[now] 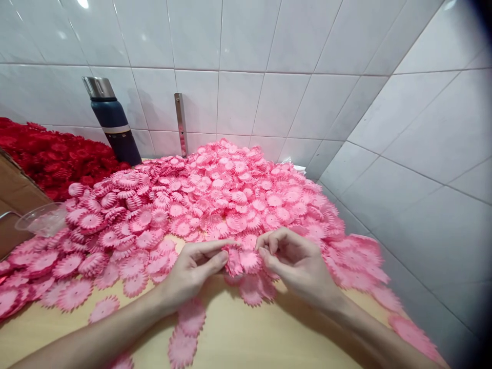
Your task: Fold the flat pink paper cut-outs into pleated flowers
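Between my two hands is a small stack of pink scalloped fabric flower petals, held just above the table. My left hand pinches its left side between thumb and fingers. On the other side, my right hand has its thumb and index fingertip pressed together at the petals' right edge. Whether the right fingertips grip the petals themselves or something finer is too small to tell. More flat pink petal pieces lie on the table just below the hands.
A big heap of pink petals rises against the tiled wall. Red petals are piled at left behind a cardboard box and a clear plastic lid. A dark blue bottle stands near a metal strip. Loose petals lie on the table.
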A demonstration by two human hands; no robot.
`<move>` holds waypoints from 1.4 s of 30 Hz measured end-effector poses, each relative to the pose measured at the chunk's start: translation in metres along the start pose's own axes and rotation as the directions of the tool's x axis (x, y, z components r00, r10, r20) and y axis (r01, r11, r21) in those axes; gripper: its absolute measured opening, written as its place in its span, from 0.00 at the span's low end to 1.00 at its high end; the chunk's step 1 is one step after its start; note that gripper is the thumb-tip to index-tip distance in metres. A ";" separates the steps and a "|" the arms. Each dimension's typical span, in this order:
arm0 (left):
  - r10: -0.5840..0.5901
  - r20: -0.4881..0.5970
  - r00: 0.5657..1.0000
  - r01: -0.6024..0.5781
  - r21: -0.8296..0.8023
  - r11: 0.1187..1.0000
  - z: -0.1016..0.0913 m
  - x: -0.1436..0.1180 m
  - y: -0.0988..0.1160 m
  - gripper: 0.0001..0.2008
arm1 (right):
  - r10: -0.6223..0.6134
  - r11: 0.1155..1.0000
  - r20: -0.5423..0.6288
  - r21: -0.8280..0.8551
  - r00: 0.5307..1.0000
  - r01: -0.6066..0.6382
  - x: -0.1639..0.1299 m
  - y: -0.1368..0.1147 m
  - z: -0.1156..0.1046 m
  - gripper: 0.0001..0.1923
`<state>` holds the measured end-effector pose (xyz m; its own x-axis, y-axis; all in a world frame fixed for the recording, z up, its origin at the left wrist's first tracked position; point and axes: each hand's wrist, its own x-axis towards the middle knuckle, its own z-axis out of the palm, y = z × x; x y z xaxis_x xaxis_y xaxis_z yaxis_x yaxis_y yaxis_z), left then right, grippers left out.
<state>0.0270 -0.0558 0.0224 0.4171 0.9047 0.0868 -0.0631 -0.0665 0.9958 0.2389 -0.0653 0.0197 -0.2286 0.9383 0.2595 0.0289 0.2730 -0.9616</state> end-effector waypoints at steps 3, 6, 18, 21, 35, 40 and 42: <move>-0.019 0.011 1.000 0.019 -0.012 1.000 0.002 0.000 -0.003 0.12 | -0.048 0.992 0.058 -0.113 0.997 0.055 -0.002 -0.002 0.000 0.07; -0.012 0.057 0.998 0.013 -0.025 1.000 0.005 -0.002 -0.001 0.15 | -0.083 0.972 0.136 -0.206 0.987 0.110 -0.005 -0.005 0.001 0.14; 0.337 0.269 0.902 -0.419 0.361 0.833 0.005 -0.009 0.001 0.19 | 0.047 0.970 0.118 -0.244 0.992 -0.017 -0.012 -0.007 0.017 0.03; 0.371 0.251 0.894 -0.444 0.387 0.808 0.004 -0.009 0.002 0.16 | 0.160 0.974 0.098 -0.178 0.982 -0.141 -0.013 -0.007 0.017 0.05; 0.392 -0.142 0.909 -0.358 0.219 0.908 0.001 -0.004 0.004 0.11 | 0.260 0.953 -0.117 0.189 0.958 -0.236 0.003 -0.001 0.000 0.13; 0.273 -0.144 0.951 -0.215 0.326 0.921 -0.004 0.000 0.007 0.13 | 0.297 0.953 -0.120 0.094 0.947 -0.286 0.001 0.004 0.003 0.15; 0.236 -0.079 0.969 -0.189 0.383 0.904 -0.003 0.000 0.007 0.12 | 0.304 0.950 -0.089 0.103 0.949 -0.295 -0.001 0.005 0.007 0.16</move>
<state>0.0235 -0.0552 0.0289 0.3174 0.8938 0.3168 0.2113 -0.3924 0.8952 0.2330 -0.0666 0.0143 -0.1219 0.9918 -0.0382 -0.0055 -0.0392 -0.9992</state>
